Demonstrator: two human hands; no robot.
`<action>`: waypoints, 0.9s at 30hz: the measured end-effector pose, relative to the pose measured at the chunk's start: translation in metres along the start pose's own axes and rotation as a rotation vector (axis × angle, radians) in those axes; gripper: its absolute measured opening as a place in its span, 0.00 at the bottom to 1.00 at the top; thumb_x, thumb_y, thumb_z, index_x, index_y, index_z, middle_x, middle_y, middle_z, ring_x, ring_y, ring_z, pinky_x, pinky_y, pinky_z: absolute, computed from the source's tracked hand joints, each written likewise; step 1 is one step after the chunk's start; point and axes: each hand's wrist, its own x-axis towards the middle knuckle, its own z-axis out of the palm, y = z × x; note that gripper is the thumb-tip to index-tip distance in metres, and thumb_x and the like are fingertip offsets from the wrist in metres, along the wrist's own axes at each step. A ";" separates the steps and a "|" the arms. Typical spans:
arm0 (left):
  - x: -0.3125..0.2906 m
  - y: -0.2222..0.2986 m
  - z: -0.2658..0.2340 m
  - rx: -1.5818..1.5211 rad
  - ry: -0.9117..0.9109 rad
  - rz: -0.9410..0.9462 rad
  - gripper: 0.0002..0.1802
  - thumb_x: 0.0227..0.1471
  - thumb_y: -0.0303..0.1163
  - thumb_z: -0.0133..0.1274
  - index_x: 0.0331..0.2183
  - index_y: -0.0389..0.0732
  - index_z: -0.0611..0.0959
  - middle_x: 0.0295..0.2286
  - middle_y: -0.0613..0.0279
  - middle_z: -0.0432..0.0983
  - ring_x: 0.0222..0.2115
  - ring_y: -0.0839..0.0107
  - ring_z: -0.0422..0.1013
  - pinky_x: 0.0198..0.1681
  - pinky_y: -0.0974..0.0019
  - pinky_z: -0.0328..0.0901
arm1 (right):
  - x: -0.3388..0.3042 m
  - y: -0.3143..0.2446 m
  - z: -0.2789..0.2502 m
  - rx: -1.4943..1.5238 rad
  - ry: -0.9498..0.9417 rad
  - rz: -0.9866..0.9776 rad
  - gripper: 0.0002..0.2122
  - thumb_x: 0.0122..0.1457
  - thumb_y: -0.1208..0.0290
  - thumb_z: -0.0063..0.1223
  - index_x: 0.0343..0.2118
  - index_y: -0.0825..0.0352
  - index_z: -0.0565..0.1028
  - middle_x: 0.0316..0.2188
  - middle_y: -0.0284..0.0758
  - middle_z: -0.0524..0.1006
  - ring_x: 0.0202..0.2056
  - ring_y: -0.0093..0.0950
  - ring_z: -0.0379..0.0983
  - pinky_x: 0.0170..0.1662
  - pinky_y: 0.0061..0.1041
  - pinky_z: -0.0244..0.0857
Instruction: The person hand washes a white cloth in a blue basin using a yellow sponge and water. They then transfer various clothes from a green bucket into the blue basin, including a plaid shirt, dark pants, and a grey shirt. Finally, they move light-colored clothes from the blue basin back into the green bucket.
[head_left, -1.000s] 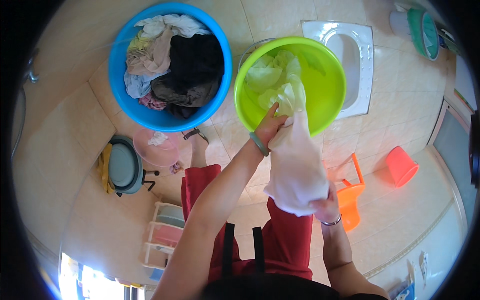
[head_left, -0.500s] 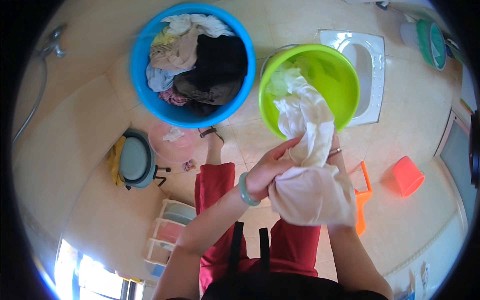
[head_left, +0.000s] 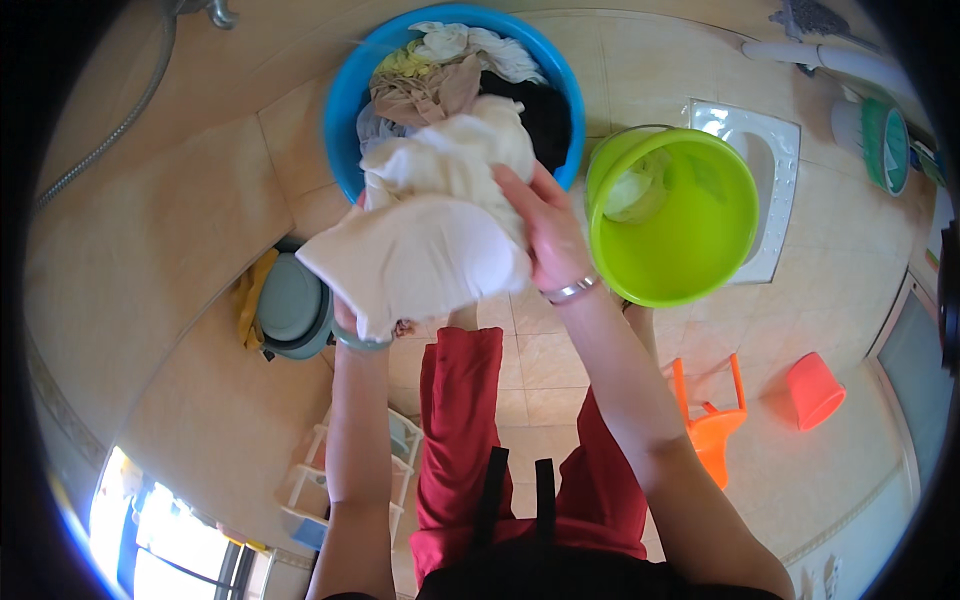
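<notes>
A white garment (head_left: 430, 245) stretches between my two hands, in front of and partly over the blue tub (head_left: 340, 120). My right hand (head_left: 550, 225) grips its right side, thumb and fingers closed on the fabric. My left hand (head_left: 343, 314) supports the left side, its fingers mostly hidden behind the cloth. Inside the tub lie a black garment (head_left: 545, 125), a beige garment (head_left: 430, 95) and white clothes (head_left: 490, 48). To the right stands a lime-green bucket (head_left: 680, 265) with a pale, sheer cloth (head_left: 635, 190) inside at its left.
A white squat toilet (head_left: 770, 200) is set in the floor behind the bucket. An orange stool (head_left: 712, 440) and a coral-red pail (head_left: 815, 390) stand at the right. Grey-blue basins (head_left: 290, 300) and a white rack (head_left: 310, 480) are at the left. A shower hose (head_left: 130, 120) hangs on the wall.
Both hands have carried the white garment left, from over the green bucket to the front of the blue tub. The garment is now spread wider. The view has shifted.
</notes>
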 end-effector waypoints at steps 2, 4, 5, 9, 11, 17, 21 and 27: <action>0.013 0.010 -0.021 -0.006 -0.013 0.023 0.30 0.57 0.44 0.41 0.57 0.40 0.58 0.54 0.57 0.60 0.53 0.60 0.60 0.56 0.57 0.56 | 0.031 0.018 0.006 -0.128 -0.011 0.040 0.16 0.56 0.75 0.52 0.48 0.66 0.70 0.44 0.32 0.74 0.44 0.22 0.69 0.46 0.22 0.64; 0.032 0.016 -0.046 0.158 0.205 0.061 0.24 0.59 0.38 0.38 0.56 0.44 0.61 0.53 0.58 0.62 0.53 0.62 0.60 0.56 0.58 0.56 | 0.065 0.037 -0.001 -0.434 -0.012 -0.158 0.18 0.55 0.73 0.54 0.49 0.65 0.70 0.48 0.35 0.70 0.45 0.22 0.69 0.47 0.22 0.63; 0.043 0.015 -0.056 0.263 0.272 0.116 0.24 0.59 0.37 0.37 0.56 0.45 0.61 0.53 0.58 0.62 0.53 0.61 0.60 0.56 0.58 0.56 | 0.085 0.052 -0.012 -0.672 -0.010 -0.377 0.19 0.55 0.70 0.54 0.50 0.64 0.69 0.51 0.38 0.67 0.43 0.21 0.69 0.46 0.22 0.64; 0.072 0.007 -0.068 0.447 0.543 0.021 0.27 0.58 0.46 0.37 0.58 0.60 0.58 0.59 0.67 0.49 0.59 0.61 0.47 0.56 0.38 0.46 | 0.092 0.060 -0.025 -0.554 -0.034 -0.236 0.24 0.55 0.66 0.54 0.55 0.61 0.65 0.60 0.40 0.56 0.56 0.25 0.58 0.55 0.22 0.53; 0.076 -0.007 -0.060 0.408 0.557 0.006 0.29 0.56 0.49 0.40 0.58 0.61 0.58 0.60 0.68 0.41 0.61 0.63 0.39 0.56 0.34 0.38 | 0.077 0.047 -0.024 -0.386 -0.042 -0.046 0.24 0.59 0.61 0.47 0.58 0.58 0.60 0.60 0.37 0.57 0.58 0.27 0.55 0.56 0.23 0.50; 0.082 -0.066 -0.016 0.080 0.219 -0.024 0.27 0.58 0.49 0.36 0.58 0.57 0.58 0.58 0.63 0.51 0.58 0.64 0.48 0.59 0.52 0.44 | 0.042 0.019 -0.047 -0.006 -0.098 0.067 0.29 0.62 0.47 0.28 0.60 0.62 0.53 0.60 0.36 0.56 0.58 0.33 0.55 0.57 0.33 0.50; 0.086 -0.110 0.013 0.052 0.105 -0.064 0.27 0.60 0.48 0.33 0.59 0.52 0.57 0.57 0.60 0.54 0.56 0.66 0.53 0.59 0.59 0.47 | 0.012 -0.013 -0.075 0.088 -0.081 0.035 0.30 0.62 0.46 0.28 0.57 0.67 0.58 0.56 0.40 0.62 0.53 0.34 0.63 0.52 0.32 0.58; 0.084 -0.195 0.042 0.223 -0.065 -0.221 0.30 0.60 0.49 0.31 0.60 0.49 0.53 0.59 0.58 0.48 0.60 0.64 0.45 0.60 0.58 0.44 | -0.002 -0.044 -0.225 -0.086 0.277 -0.064 0.25 0.59 0.58 0.45 0.55 0.66 0.59 0.50 0.40 0.68 0.44 0.34 0.69 0.44 0.30 0.66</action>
